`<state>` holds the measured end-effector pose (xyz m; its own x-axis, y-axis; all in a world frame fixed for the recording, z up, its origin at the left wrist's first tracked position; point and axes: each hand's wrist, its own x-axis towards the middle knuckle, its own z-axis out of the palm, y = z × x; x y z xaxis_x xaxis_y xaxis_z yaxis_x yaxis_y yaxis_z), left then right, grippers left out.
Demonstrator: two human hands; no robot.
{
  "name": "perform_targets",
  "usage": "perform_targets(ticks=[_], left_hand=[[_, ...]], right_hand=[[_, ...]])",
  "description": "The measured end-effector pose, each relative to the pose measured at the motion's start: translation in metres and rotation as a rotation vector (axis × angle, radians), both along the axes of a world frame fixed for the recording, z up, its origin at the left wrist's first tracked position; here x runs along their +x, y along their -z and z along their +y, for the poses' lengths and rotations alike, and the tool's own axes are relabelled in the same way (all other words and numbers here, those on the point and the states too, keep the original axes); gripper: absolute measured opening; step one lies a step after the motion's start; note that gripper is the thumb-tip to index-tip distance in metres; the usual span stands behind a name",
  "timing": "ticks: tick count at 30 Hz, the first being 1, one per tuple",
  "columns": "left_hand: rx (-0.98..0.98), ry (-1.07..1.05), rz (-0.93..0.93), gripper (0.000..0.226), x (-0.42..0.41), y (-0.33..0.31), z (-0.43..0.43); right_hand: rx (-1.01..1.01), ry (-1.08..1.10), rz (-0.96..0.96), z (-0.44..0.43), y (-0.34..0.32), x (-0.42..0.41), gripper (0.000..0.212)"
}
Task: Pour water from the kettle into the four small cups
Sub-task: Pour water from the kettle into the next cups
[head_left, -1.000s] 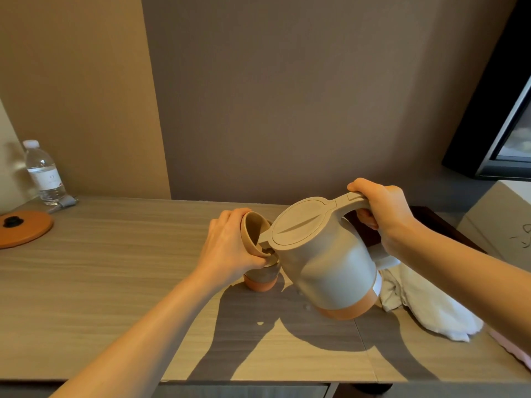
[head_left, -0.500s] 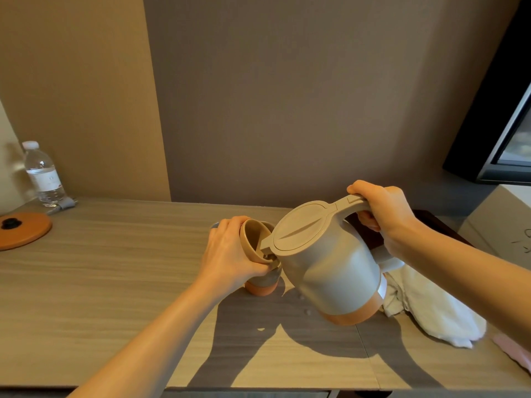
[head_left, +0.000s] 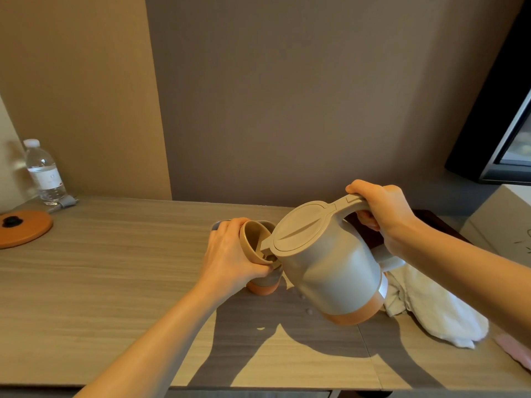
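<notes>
My right hand [head_left: 382, 211] grips the handle of a grey kettle [head_left: 330, 268] with an orange base, tilted left with its lid closed. Its spout sits inside a small tan cup [head_left: 253, 239], tilted toward the kettle and held by my left hand [head_left: 230, 254]. Below that cup a grey cup with an orange bottom [head_left: 263, 285] stands on the wooden table [head_left: 115, 282]. Behind my left hand the rims of two more cups [head_left: 217, 224] peek out, mostly hidden.
An orange kettle base plate [head_left: 24, 228] lies at the far left with a water bottle [head_left: 44, 173] behind it. A white cloth [head_left: 436, 308] lies right of the kettle. A dark tray [head_left: 428, 222] and a box [head_left: 505, 225] stand at the right; a wall runs behind the table.
The kettle has lifted a little and shifted slightly away from me, still tilted into the cup. Both hands keep their grips.
</notes>
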<state>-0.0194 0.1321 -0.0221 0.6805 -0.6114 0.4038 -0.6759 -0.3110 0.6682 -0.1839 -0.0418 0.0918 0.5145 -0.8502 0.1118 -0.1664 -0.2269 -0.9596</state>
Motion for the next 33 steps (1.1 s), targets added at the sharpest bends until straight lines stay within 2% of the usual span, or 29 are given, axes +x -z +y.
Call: perform_targets(ticks=[33], left_hand=[[-0.045, -0.006, 0.048, 0.094, -0.0052, 0.0053, 0.0000]], right_hand=[[-0.021, -0.019, 0.030, 0.0014, -0.0045, 0.0040, 0.031]])
